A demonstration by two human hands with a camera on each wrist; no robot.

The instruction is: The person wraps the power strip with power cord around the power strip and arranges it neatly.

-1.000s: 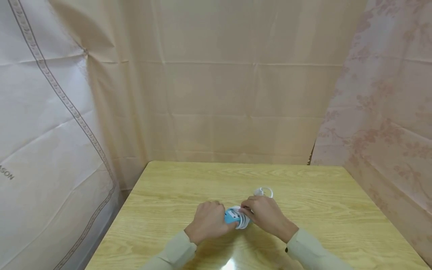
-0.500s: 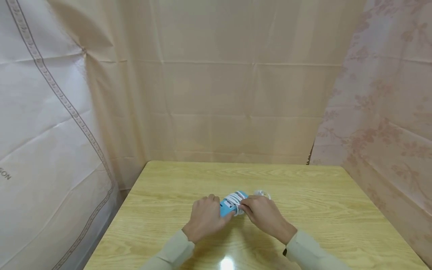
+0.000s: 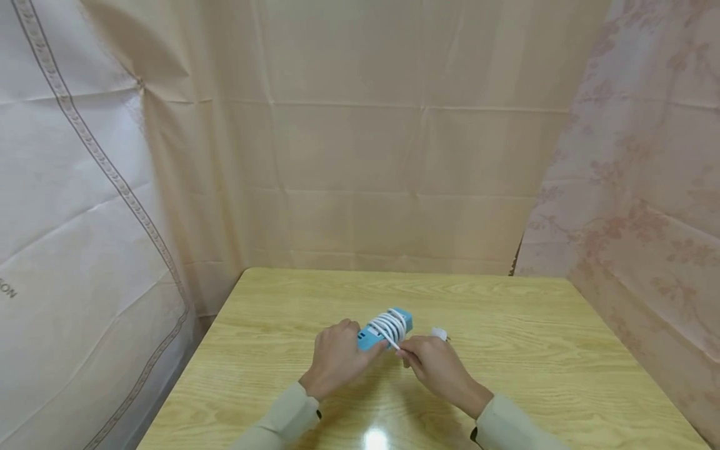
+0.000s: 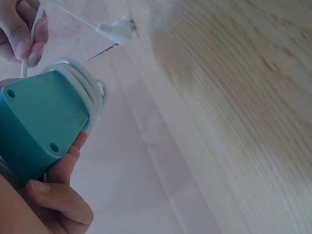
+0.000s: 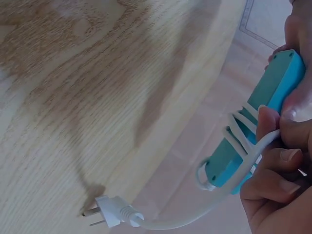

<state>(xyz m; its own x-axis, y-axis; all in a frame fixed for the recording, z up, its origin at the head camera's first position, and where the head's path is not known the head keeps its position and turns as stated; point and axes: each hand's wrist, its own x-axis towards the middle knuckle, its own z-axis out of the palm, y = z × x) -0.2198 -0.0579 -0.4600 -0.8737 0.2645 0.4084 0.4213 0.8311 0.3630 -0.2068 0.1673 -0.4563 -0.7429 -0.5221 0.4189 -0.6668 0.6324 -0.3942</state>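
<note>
A blue power strip [image 3: 368, 340] is held at a slant over the table, with several turns of white cord [image 3: 388, 325] wound round its middle. My left hand [image 3: 336, 355] grips the strip's near left end; its underside [image 4: 41, 117] faces the left wrist camera. Thumb and fingers of my right hand [image 3: 441, 365] pinch the cord just right of the strip. From that pinch the loose length runs to a white plug [image 5: 113, 212] with bare metal prongs. In the head view the right hand hides most of this free length.
The wood-patterned table [image 3: 270, 312] extends beyond both hands to its far edge. A beige sheet [image 3: 360, 156] hangs behind it, a pale sheet [image 3: 67, 250] at the left and a flowered one [image 3: 647, 206] at the right.
The power strip has risen away from me and swung to show more of its top and the wound cord. Both hands have shifted slightly left, and the plug has moved a little nearer.
</note>
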